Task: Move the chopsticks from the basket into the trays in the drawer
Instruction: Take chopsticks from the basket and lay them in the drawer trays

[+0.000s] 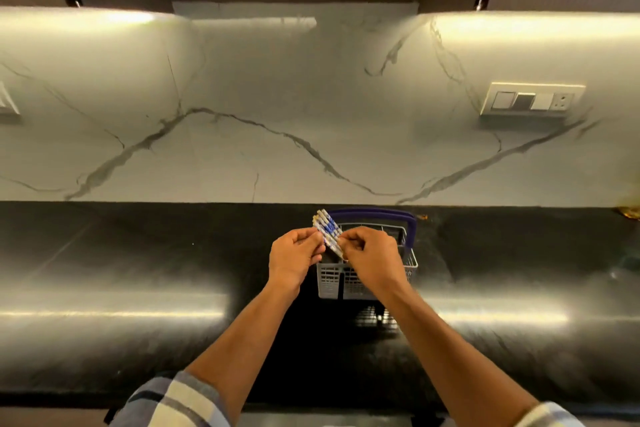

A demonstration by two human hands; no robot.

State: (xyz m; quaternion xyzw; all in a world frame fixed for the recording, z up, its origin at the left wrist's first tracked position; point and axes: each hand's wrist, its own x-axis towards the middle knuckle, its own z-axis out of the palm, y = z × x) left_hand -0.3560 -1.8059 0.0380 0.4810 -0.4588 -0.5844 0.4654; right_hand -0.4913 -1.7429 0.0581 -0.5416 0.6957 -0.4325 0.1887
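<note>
A grey plastic cutlery basket point(334, 282) with a dark blue handle point(381, 213) stands on the black countertop near the wall. Several white chopsticks with blue patterns point(327, 227) stick up out of its left side, leaning to the left. My left hand point(294, 258) pinches the bundle from the left. My right hand point(372, 258) grips the same bundle from the right, over the basket. The lower ends of the chopsticks are hidden behind my hands. No drawer or tray is in view.
The glossy black countertop point(138, 270) runs the full width, its front edge near my sleeves. A white marble backsplash point(277, 135) rises behind, with a switch plate point(531, 100) at the right. Dark upper cabinets hang above.
</note>
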